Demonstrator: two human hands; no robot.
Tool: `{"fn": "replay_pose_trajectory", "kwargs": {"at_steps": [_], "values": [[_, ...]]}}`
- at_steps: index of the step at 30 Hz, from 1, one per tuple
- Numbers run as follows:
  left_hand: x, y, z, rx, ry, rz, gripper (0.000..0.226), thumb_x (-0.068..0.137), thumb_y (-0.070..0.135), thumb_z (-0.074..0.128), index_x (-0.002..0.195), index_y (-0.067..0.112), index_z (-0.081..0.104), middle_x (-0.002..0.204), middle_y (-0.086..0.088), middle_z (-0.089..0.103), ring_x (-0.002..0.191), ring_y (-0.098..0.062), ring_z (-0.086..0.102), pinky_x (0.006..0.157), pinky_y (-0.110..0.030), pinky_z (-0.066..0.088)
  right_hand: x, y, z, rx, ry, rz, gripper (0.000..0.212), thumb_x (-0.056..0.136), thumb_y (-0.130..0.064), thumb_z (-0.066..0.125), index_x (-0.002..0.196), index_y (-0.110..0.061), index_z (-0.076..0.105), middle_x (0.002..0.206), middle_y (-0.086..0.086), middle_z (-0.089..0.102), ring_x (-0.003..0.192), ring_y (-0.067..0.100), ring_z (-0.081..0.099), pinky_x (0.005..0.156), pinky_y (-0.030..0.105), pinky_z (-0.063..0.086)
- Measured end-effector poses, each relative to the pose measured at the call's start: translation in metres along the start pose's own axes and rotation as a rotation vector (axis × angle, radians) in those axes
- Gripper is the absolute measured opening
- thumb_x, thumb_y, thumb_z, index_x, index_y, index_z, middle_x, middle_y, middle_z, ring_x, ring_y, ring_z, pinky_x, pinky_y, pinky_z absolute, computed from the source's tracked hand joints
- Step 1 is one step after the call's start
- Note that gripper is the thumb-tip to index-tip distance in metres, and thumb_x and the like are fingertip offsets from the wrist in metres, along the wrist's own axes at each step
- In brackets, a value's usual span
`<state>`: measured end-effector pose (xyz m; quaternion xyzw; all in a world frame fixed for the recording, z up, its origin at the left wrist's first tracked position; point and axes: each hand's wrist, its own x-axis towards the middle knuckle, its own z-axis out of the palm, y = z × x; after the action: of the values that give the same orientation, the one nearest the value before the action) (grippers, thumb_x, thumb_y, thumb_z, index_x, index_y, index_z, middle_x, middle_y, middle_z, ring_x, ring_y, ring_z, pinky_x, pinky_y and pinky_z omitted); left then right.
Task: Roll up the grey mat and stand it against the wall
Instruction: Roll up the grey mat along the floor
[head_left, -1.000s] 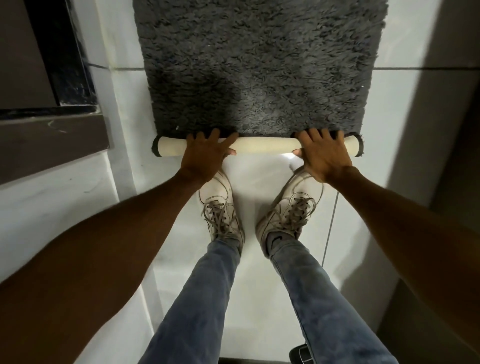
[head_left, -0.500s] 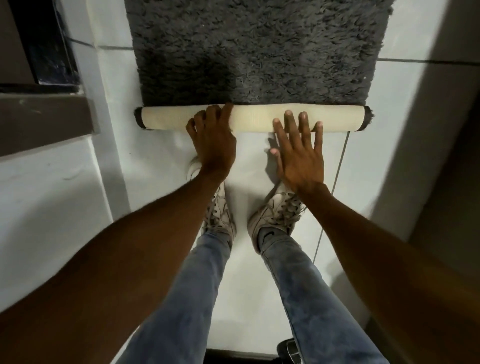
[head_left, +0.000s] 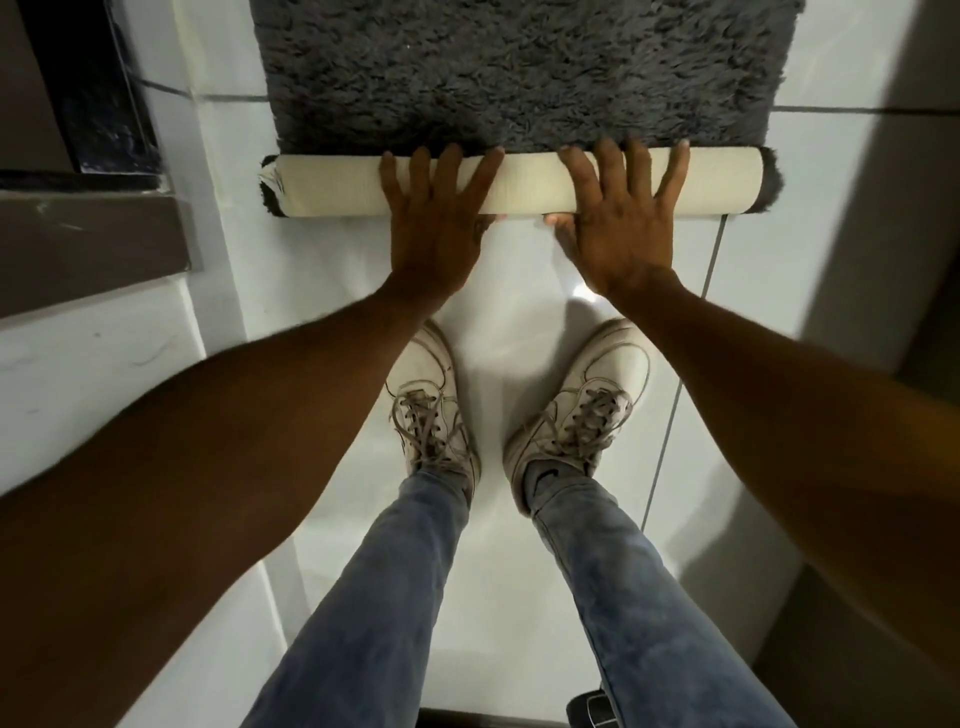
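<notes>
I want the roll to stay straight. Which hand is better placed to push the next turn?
Neither alone. The left hand and right hand lie flat, fingers spread, on the grey mat's rolled part, either side of its middle, so both should probably push together.

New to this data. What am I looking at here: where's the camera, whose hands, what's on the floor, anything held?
There is no machine here: a person works with bare hands. The single picture comes from a wide-angle camera worn on the person's head, looking forward and down, so you see their own arms, jeans and white sneakers from above.

On the white tiled floor lies a shaggy grey mat. Its near end is already rolled into a tube, pale backing outward, with grey pile showing at both ends. The rest of the mat lies flat beyond it.

The left hand and right hand both rest flat on top of the roll, fingers spread, thumbs on the near side. Nothing is gripped or lifted; the hands press on the roll. The view shows a dark ledge at the left edge.
</notes>
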<state>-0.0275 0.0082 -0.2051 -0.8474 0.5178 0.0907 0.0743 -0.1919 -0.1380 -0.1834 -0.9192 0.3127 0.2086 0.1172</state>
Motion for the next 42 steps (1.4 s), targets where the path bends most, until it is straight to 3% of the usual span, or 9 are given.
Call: {"fn": "replay_pose_trajectory", "kwargs": {"at_steps": [11, 17, 21, 25, 28, 30, 33, 37, 42], "values": [[-0.041, 0.001, -0.023, 0.021, -0.259, 0.204, 0.066, 0.094, 0.051, 0.062, 0.150, 0.026, 0.041, 0.132, -0.020, 0.058, 0.120, -0.040, 0.055, 0.107, -0.064, 0.040, -0.050, -0.010, -0.003, 0.038, -0.188, -0.006, 0.058, 0.098, -0.050, 0.057, 0.146, -0.020, 0.043, 0.135, 0.012, 0.054, 0.126, 0.037, 0.049, 0.114, 0.071, 0.027], [0.012, -0.015, -0.043, -0.116, -0.561, 0.273, 0.074, 0.090, 0.067, 0.055, 0.150, 0.028, 0.036, 0.149, -0.019, 0.047, 0.133, -0.045, 0.046, 0.112, -0.065, 0.031, -0.006, 0.008, -0.028, 0.205, -0.424, 0.005, 0.068, 0.092, -0.063, 0.056, 0.147, -0.024, 0.047, 0.152, 0.013, 0.051, 0.143, 0.040, 0.040, 0.117, 0.067, 0.021], [0.032, -0.028, -0.054, -0.171, -0.328, 0.293, 0.069, 0.073, 0.064, 0.075, 0.125, 0.021, 0.060, 0.127, -0.014, 0.059, 0.112, -0.035, 0.056, 0.096, -0.046, 0.045, -0.005, 0.012, -0.034, 0.189, -0.147, 0.065, 0.058, 0.085, -0.058, 0.068, 0.130, -0.021, 0.064, 0.139, 0.011, 0.058, 0.133, 0.039, 0.046, 0.111, 0.064, 0.026], [-0.008, -0.005, -0.044, -0.187, 0.056, 0.200, 0.014, 0.087, 0.021, 0.072, 0.100, 0.016, 0.070, 0.099, -0.006, 0.070, 0.085, -0.025, 0.061, 0.073, -0.035, 0.050, -0.045, -0.010, -0.013, 0.194, 0.397, -0.020, 0.026, 0.091, -0.013, 0.056, 0.109, -0.011, 0.075, 0.110, 0.011, 0.075, 0.106, 0.038, 0.065, 0.098, 0.056, 0.042], [-0.044, 0.010, -0.028, -0.235, 0.042, 0.120, 0.036, 0.094, 0.009, 0.058, 0.130, 0.009, 0.062, 0.128, -0.010, 0.065, 0.117, -0.031, 0.058, 0.101, -0.042, 0.046, -0.066, -0.026, 0.005, 0.197, 0.320, -0.005, 0.045, 0.097, -0.012, 0.048, 0.138, -0.009, 0.064, 0.140, 0.015, 0.064, 0.136, 0.041, 0.054, 0.114, 0.069, 0.031], [-0.055, 0.016, -0.021, -0.202, -0.034, 0.084, 0.055, 0.102, 0.027, 0.049, 0.152, 0.007, 0.041, 0.155, -0.017, 0.044, 0.146, -0.039, 0.036, 0.121, -0.055, 0.028, -0.071, -0.025, 0.015, 0.125, 0.147, 0.003, 0.055, 0.108, -0.033, 0.039, 0.161, -0.016, 0.034, 0.167, 0.011, 0.033, 0.155, 0.038, 0.025, 0.120, 0.071, 0.010], [-0.044, 0.018, -0.016, -0.166, -0.068, 0.062, 0.078, 0.099, 0.052, 0.047, 0.161, 0.012, 0.022, 0.168, -0.018, 0.021, 0.155, -0.042, 0.014, 0.126, -0.061, 0.011, -0.050, -0.014, 0.015, 0.053, 0.068, -0.035, 0.076, 0.105, -0.058, 0.034, 0.166, -0.021, 0.009, 0.174, 0.009, 0.010, 0.159, 0.037, 0.009, 0.119, 0.074, 0.006], [-0.001, 0.011, -0.014, -0.140, -0.032, 0.064, 0.092, 0.088, 0.064, 0.055, 0.160, 0.014, 0.026, 0.166, -0.018, 0.026, 0.153, -0.046, 0.020, 0.122, -0.067, 0.008, -0.012, -0.007, 0.007, 0.022, 0.102, -0.021, 0.092, 0.096, -0.063, 0.051, 0.165, -0.019, 0.009, 0.173, 0.013, 0.011, 0.158, 0.042, 0.010, 0.116, 0.077, 0.005], [0.036, 0.001, -0.019, -0.031, -0.027, 0.069, 0.074, 0.090, 0.047, 0.064, 0.154, 0.019, 0.040, 0.151, -0.014, 0.050, 0.142, -0.038, 0.042, 0.119, -0.067, 0.024, 0.023, -0.002, -0.008, 0.002, 0.096, 0.027, 0.077, 0.095, -0.045, 0.059, 0.159, -0.017, 0.026, 0.159, 0.018, 0.039, 0.150, 0.045, 0.029, 0.116, 0.080, 0.011]]}}
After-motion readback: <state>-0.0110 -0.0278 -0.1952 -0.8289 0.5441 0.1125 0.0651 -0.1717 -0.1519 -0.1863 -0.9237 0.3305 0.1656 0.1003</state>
